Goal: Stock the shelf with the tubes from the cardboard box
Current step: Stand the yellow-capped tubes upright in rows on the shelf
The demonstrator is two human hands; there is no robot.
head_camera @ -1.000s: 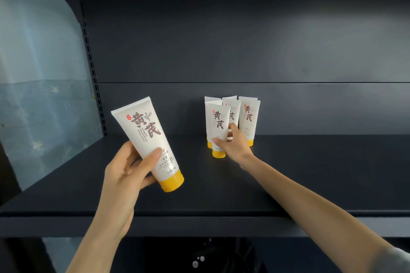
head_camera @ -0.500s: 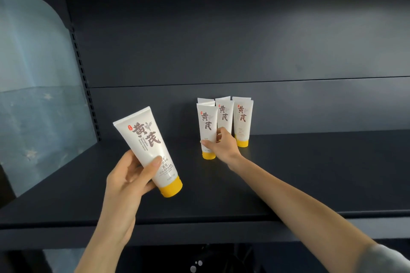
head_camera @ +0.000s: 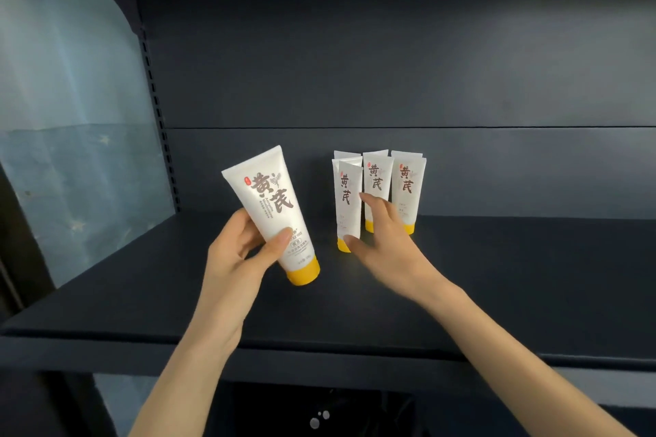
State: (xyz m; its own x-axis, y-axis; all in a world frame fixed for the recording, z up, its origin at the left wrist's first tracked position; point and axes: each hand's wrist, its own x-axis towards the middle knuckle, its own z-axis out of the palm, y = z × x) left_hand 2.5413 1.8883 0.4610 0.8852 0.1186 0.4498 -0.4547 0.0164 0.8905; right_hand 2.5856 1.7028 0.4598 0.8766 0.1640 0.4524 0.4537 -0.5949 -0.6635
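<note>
One white, yellow-capped tube [head_camera: 273, 209] is gripped in the left hand [head_camera: 238, 259], fingers [head_camera: 248, 223] curled round its lower body, above the shelf [head_camera: 497, 287] front. Long axis tilted: cap toward 5 o'clock, crimp toward 11. Farther in, the right hand [head_camera: 387, 241] is spread, holding nothing, beside the front standing tube [head_camera: 348, 199]; contact unclear. Other tubes [head_camera: 408, 184] stand cap-down behind. Judged step: placement; next, upright the held tube, set it beside the group.
</note>
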